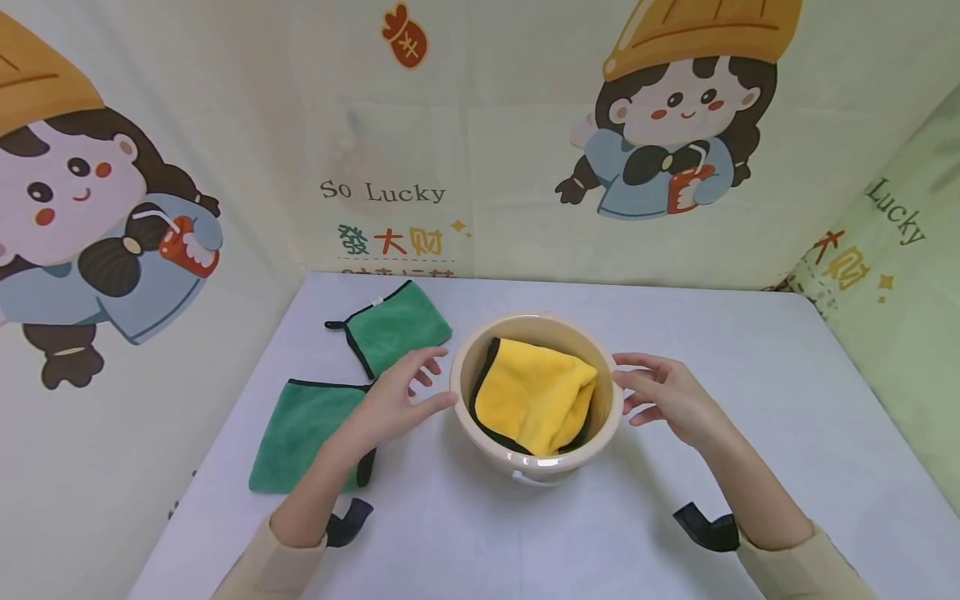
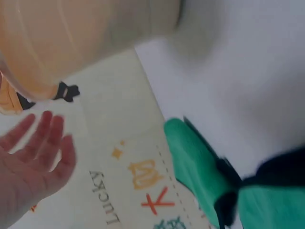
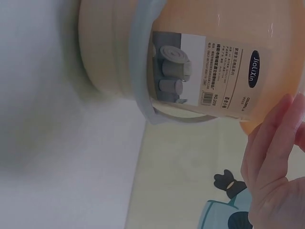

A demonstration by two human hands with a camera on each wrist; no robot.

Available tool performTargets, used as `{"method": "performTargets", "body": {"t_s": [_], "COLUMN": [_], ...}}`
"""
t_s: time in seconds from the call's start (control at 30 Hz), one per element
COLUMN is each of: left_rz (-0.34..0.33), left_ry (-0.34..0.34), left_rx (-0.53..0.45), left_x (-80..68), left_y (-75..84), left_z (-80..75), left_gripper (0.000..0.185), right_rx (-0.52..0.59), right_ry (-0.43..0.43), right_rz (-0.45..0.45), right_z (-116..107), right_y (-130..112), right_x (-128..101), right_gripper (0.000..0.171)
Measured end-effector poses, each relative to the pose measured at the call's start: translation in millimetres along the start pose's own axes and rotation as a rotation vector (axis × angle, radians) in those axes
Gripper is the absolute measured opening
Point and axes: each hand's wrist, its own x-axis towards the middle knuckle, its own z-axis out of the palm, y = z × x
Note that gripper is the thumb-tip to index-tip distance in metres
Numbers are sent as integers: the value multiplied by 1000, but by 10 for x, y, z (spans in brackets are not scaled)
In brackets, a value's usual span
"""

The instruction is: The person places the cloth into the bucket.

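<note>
A cream bucket [image 1: 536, 463] stands upright on the table with a yellow cloth [image 1: 532, 392], edged in black, folded inside it. My left hand [image 1: 393, 400] is at the bucket's left side, its fingers spread and loosely bent, the thumb tip close to the rim. Whether that thumb touches is unclear; in the left wrist view other fingers look apart from the bucket. On the opposite side my right hand [image 1: 667, 396] has its fingertips against or very near the rim, fingers extended. Neither hand grips anything. The right wrist view shows the bucket's printed label [image 3: 205, 76] and pale handle [image 3: 143, 62], hanging down.
Two green cloths with black edging lie left of the bucket: one [image 1: 397, 325] farther back, the other [image 1: 307, 433] nearer and partly under my left forearm. The white table [image 1: 750, 350] meets a printed fabric backdrop [image 1: 517, 183] behind and at both sides.
</note>
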Motion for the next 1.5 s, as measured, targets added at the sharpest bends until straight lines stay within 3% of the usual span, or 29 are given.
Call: {"method": "performTargets", "body": {"t_s": [0.07,0.2,0.33,0.53,0.73,1.07,1.5], "left_rz": [96,188,221,232,206,114,50], "left_ry": [64,179,215,183,128,22,-32], "left_rx": [207,585,767,827,823,832,789], "left_x": [-60,-171,-286,-472,-635,-771,-749], "left_y": [-57,-264,-546,-907,-1144,-1312,-1435], "left_z": [-40,-113,-158,-204,-226,-249,-197], "left_gripper": [64,70,76,84,89,97,90], "right_rx": [0,2,2,-2,-8,6,13], "right_ry": [-4,-9,-12,-8,-6,-7,-10], "right_rz": [-7,-15,-18,-22,-21,-21,-22], "right_z": [-3,-5,-1,-4,-12,-4,3], "right_y": [3,3,-3,4,23,36,44], "right_x": [1,6,7,4,7,10,9], "right_gripper": [58,57,57,57,56,56,55]}}
